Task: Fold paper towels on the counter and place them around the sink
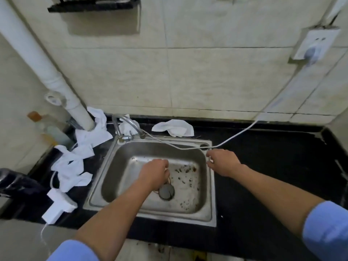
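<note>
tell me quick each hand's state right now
Left hand: curled above the sink, grip hidden, cannot tell.
Right hand: fingers curled at the sink rim, cannot tell.

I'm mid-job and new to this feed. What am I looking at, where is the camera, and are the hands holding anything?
There is no machine here. These are a person's two bare hands, filmed by one wide-angle camera worn on their head and looking down. The left hand is curled over the basin of the steel sink, just above the drain plug. The right hand is at the sink's right rim, close to a white cable. I cannot tell whether either hand holds something. Crumpled paper towels lie on the black counter, to the left of the sink and behind it.
</note>
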`<move>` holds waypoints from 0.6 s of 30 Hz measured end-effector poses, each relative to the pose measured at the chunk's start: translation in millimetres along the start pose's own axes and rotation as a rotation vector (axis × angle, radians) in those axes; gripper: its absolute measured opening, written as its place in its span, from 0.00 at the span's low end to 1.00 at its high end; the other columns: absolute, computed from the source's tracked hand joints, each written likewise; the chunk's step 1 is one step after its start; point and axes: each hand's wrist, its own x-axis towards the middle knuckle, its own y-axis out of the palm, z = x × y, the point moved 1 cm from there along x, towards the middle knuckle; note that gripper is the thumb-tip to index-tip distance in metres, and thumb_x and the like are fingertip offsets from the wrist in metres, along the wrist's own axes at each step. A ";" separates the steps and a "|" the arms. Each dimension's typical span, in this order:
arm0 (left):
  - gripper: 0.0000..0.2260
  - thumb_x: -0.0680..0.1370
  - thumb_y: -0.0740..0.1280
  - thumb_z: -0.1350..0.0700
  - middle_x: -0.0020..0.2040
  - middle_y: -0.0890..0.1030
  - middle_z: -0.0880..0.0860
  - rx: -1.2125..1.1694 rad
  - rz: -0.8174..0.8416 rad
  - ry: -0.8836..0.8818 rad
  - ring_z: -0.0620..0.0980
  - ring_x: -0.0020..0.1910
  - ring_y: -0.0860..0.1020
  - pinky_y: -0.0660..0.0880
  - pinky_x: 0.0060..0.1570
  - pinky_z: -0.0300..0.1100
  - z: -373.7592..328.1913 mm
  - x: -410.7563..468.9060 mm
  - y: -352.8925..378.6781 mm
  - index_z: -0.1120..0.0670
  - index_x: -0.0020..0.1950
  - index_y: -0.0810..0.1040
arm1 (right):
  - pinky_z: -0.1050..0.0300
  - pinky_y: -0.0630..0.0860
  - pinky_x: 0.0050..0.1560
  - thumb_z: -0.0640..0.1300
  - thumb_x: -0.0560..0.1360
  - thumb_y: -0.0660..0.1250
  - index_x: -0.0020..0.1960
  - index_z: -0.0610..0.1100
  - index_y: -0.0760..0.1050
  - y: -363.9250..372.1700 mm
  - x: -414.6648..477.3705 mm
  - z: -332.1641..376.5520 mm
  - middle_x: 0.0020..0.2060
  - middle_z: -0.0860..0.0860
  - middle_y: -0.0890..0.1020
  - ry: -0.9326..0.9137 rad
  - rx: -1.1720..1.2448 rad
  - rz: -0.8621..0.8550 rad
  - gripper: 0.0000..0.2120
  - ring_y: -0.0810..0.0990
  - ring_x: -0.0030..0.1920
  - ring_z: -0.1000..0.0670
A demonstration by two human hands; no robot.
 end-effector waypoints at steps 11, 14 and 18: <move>0.12 0.80 0.59 0.50 0.56 0.79 0.53 -0.045 0.143 -0.176 0.55 0.54 0.77 0.75 0.50 0.47 21.9 87.2 36.5 0.52 0.59 0.76 | 0.49 0.75 0.51 0.49 0.77 0.61 0.68 0.46 0.68 17.9 214.4 -7.7 0.61 0.44 0.72 -0.036 0.123 0.046 0.20 0.77 0.55 0.42; 0.09 0.79 0.59 0.51 0.51 0.79 0.52 -0.062 0.125 -0.195 0.52 0.49 0.76 0.70 0.42 0.42 30.4 92.7 49.0 0.52 0.55 0.76 | 0.48 0.74 0.53 0.48 0.78 0.61 0.71 0.46 0.64 29.2 248.5 2.0 0.64 0.42 0.69 -0.074 0.128 0.036 0.23 0.75 0.57 0.40; 0.09 0.79 0.59 0.52 0.47 0.79 0.52 -0.067 0.118 -0.222 0.52 0.45 0.76 0.66 0.39 0.41 39.7 94.6 59.7 0.54 0.53 0.76 | 0.54 0.68 0.57 0.51 0.80 0.59 0.72 0.45 0.64 58.2 280.0 17.2 0.68 0.43 0.70 -0.128 0.037 0.068 0.23 0.72 0.65 0.42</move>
